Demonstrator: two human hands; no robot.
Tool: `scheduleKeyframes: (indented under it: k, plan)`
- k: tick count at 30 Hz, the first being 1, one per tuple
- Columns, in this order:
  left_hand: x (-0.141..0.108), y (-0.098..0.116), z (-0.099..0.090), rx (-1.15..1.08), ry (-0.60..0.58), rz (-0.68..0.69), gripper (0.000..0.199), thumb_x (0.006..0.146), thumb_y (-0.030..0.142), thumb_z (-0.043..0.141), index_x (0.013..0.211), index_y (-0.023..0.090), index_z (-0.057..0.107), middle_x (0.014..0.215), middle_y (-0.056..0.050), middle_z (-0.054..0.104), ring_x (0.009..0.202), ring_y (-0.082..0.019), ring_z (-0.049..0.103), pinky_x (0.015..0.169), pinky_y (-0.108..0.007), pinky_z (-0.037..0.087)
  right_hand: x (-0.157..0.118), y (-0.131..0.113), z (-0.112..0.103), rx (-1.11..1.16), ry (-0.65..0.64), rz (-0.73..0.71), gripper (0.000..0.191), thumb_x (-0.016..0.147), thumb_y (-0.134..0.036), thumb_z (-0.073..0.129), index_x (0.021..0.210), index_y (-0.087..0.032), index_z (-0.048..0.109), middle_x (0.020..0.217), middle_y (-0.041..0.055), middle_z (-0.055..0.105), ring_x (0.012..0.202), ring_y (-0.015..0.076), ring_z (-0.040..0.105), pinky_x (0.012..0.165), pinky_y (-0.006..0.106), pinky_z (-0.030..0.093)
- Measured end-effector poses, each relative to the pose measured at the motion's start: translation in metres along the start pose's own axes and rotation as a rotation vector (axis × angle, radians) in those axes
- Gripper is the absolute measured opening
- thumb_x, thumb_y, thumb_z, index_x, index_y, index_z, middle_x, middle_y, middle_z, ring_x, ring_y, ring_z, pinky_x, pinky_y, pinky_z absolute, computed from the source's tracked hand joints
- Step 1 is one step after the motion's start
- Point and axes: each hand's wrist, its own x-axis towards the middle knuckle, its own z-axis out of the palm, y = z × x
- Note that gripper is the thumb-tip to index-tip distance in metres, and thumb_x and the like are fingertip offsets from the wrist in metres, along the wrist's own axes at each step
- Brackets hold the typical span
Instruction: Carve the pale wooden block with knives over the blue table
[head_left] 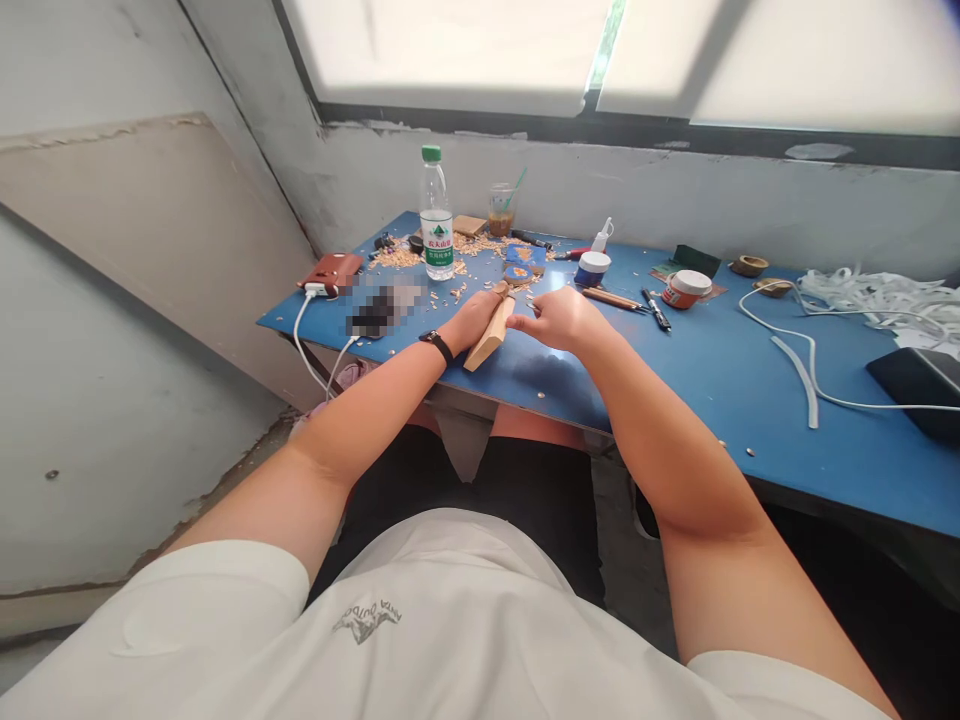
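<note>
My left hand (478,316), with a dark watch on the wrist, is wrapped round a pale wooden block (491,338) near the table's front edge. The block is tilted, its broad end towards me. My right hand (564,320) is closed just to the right, its thumb reaching to the block's side. What its curled fingers hold is too small and hidden to make out. Beyond the hands lie wood shavings (459,292) and a small round blue item (517,272).
A water bottle (438,225) stands behind my left hand, with a drink cup (501,212) farther back. Jars (593,268), pens (656,312) and wooden-handled tools (611,299) lie to the right. White cables (814,365) cross the blue table (720,390). A brown case (332,272) sits left.
</note>
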Motion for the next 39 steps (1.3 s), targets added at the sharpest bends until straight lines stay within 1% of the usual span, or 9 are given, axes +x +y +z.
scheduleKeyframes:
  k: [3,6,16,20,25,28,31,35,39]
  plan:
    - [0.000,-0.004,0.001,0.066,-0.025,-0.028,0.093,0.113,0.107,0.059,0.068,0.026,0.059,0.060,-0.003,0.054,0.059,-0.017,0.046,0.060,-0.037,0.035,-0.003,-0.003,-0.004,-0.018,-0.011,-0.063,0.079,0.127,-0.087,0.050,0.095,-0.021,0.080,0.092,0.0128,0.078,0.084,0.0258,0.064,0.073,0.038,0.034]
    - [-0.002,-0.006,0.003,0.069,-0.054,-0.018,0.100,0.100,0.121,0.058,0.069,0.026,0.060,0.060,-0.002,0.053,0.058,-0.016,0.043,0.060,-0.037,0.033,-0.007,-0.003,-0.011,-0.014,-0.074,-0.156,0.067,0.131,-0.073,0.050,0.099,-0.022,0.079,0.088,0.0092,0.074,0.083,0.0243,0.062,0.076,0.038,0.036]
    - [-0.018,0.014,0.004,0.083,-0.128,0.169,0.097,0.099,0.117,0.068,0.080,0.022,0.073,0.067,0.000,0.057,0.068,-0.017,0.052,0.069,-0.036,0.043,-0.005,0.000,-0.010,0.051,-0.090,-0.120,0.058,0.129,-0.072,0.063,0.104,-0.022,0.079,0.095,0.0089,0.076,0.091,0.0252,0.066,0.081,0.037,0.040]
    - [-0.015,0.010,0.003,0.081,-0.164,0.129,0.086,0.110,0.101,0.066,0.080,0.021,0.072,0.064,0.000,0.057,0.063,-0.016,0.048,0.067,-0.036,0.041,-0.005,0.000,-0.011,0.061,-0.098,-0.157,0.054,0.129,-0.066,0.064,0.098,-0.023,0.074,0.094,0.0100,0.074,0.090,0.0257,0.065,0.081,0.039,0.040]
    - [-0.012,0.005,0.002,0.111,-0.106,0.063,0.054,0.119,0.055,0.062,0.076,0.022,0.065,0.064,0.001,0.053,0.062,-0.015,0.044,0.066,-0.035,0.042,-0.006,0.004,-0.012,0.017,-0.107,-0.170,0.053,0.128,-0.063,0.062,0.094,-0.024,0.072,0.091,0.0095,0.071,0.085,0.0256,0.062,0.078,0.039,0.040]
    - [-0.012,0.004,0.003,0.110,-0.097,0.047,0.049,0.119,0.048,0.062,0.077,0.023,0.063,0.065,0.001,0.053,0.063,-0.015,0.045,0.067,-0.034,0.043,-0.004,0.006,-0.010,0.007,-0.127,-0.140,0.053,0.128,-0.063,0.062,0.094,-0.024,0.073,0.088,0.0079,0.068,0.083,0.0245,0.061,0.077,0.038,0.039]
    - [-0.010,0.003,0.002,0.105,-0.138,0.065,0.060,0.118,0.066,0.068,0.076,0.023,0.062,0.067,0.001,0.053,0.064,-0.015,0.044,0.067,-0.034,0.042,-0.002,0.007,-0.009,0.017,-0.122,-0.133,0.055,0.129,-0.065,0.062,0.095,-0.023,0.075,0.087,0.0076,0.068,0.083,0.0237,0.060,0.078,0.037,0.040]
    - [-0.008,0.000,-0.002,0.078,-0.184,0.101,0.086,0.104,0.104,0.072,0.078,0.023,0.064,0.068,0.001,0.053,0.064,-0.014,0.043,0.066,-0.034,0.039,-0.003,0.005,-0.008,-0.009,-0.099,-0.142,0.060,0.130,-0.069,0.058,0.097,-0.023,0.078,0.089,0.0096,0.070,0.084,0.0246,0.061,0.078,0.038,0.041]
    - [-0.007,-0.003,-0.002,0.093,-0.164,0.110,0.089,0.105,0.107,0.065,0.079,0.022,0.067,0.069,-0.001,0.057,0.064,-0.015,0.047,0.066,-0.035,0.040,-0.006,0.004,-0.009,-0.019,-0.096,-0.152,0.069,0.130,-0.076,0.052,0.099,-0.021,0.081,0.092,0.0118,0.073,0.087,0.0264,0.064,0.079,0.039,0.040]
